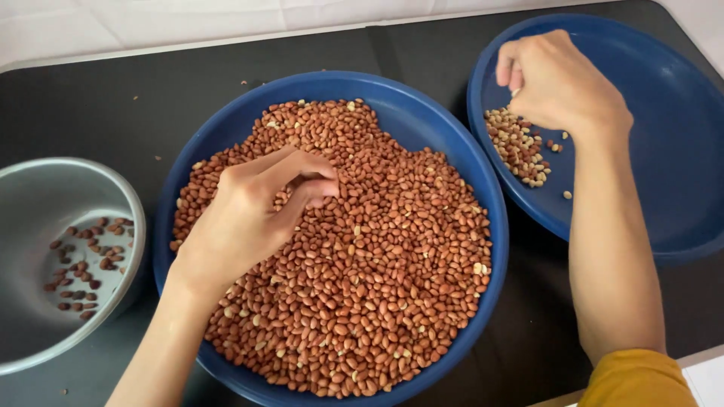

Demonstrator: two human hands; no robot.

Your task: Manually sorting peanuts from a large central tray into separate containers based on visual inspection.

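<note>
Your left hand [253,207] pinches peanuts [377,264] in the middle blue bowl [422,113]; your right hand [558,79], curled closed, hovers over pale nuts [520,147] in the right blue bowl [664,151].

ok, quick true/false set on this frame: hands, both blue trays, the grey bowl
1. The left hand rests in the big blue tray of red-brown peanuts. True.
2. The right hand is over the grey metal bowl. False: it is over the second blue tray.
3. The second blue tray holds a small pile of paler nuts. True.
4. The grey metal bowl is full to its rim. False: only a few dark nuts lie in it.
</note>
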